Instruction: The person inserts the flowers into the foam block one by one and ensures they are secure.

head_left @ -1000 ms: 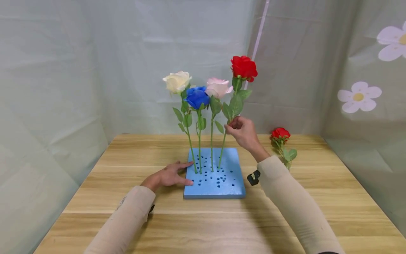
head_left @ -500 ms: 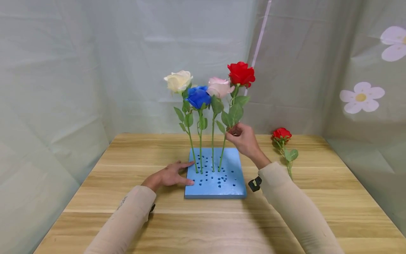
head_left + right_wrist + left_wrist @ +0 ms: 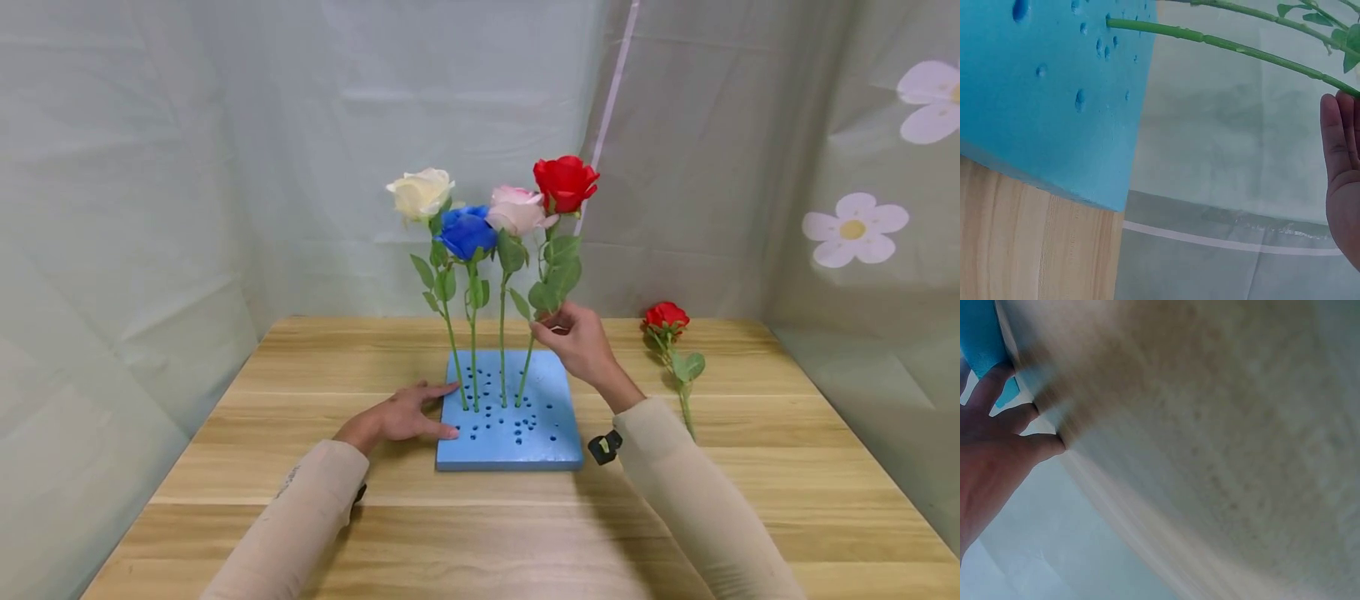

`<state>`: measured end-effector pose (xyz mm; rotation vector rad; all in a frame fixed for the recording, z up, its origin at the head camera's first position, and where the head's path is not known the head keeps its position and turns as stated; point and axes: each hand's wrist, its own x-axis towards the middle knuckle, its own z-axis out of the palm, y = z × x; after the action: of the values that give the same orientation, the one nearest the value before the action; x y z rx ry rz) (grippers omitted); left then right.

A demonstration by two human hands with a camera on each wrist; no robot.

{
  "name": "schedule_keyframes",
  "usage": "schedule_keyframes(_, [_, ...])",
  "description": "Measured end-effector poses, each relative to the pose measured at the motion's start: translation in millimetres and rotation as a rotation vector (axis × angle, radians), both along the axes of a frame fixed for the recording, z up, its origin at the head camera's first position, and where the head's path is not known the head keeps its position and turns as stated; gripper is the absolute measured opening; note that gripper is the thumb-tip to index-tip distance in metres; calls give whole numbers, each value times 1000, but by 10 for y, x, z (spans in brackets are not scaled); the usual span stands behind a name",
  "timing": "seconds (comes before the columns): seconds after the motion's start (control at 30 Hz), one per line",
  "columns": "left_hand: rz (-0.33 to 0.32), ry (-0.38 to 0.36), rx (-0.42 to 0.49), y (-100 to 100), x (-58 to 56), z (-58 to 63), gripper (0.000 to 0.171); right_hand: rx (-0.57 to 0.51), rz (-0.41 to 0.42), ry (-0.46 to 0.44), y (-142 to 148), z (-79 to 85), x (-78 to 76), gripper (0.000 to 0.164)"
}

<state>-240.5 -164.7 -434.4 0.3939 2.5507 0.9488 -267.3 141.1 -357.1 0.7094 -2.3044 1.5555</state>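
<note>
My right hand [image 3: 587,343] pinches the stem of a red rose [image 3: 566,183] just under its leaves. The foot of that stem [image 3: 1222,44] sits in a hole of the blue foam board [image 3: 510,450], as the right wrist view also shows. Left of it, a pink rose [image 3: 516,210], a blue rose [image 3: 467,232] and a white rose [image 3: 422,194] stand upright in the same board. My left hand [image 3: 405,413] rests at the board's left edge, thumb and forefinger spread on its top. In the left wrist view several fingers [image 3: 1041,448] reach down to the table.
A second red rose [image 3: 665,317] lies on the wooden table [image 3: 337,525], right of my right hand, its stem partly behind the sleeve. Many small holes dot the board. Grey-green cloth [image 3: 375,100] hangs behind and at both sides.
The red rose in my right hand has come lower and slightly left, the hand sinking with it. My left hand has stayed at the board's edge.
</note>
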Motion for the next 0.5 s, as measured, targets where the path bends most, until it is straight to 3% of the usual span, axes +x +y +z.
schedule_keyframes(0.5, [-33, 20, -5, 23, 61, 48, 89, -24, 21, 59, -105, -11, 136, 6])
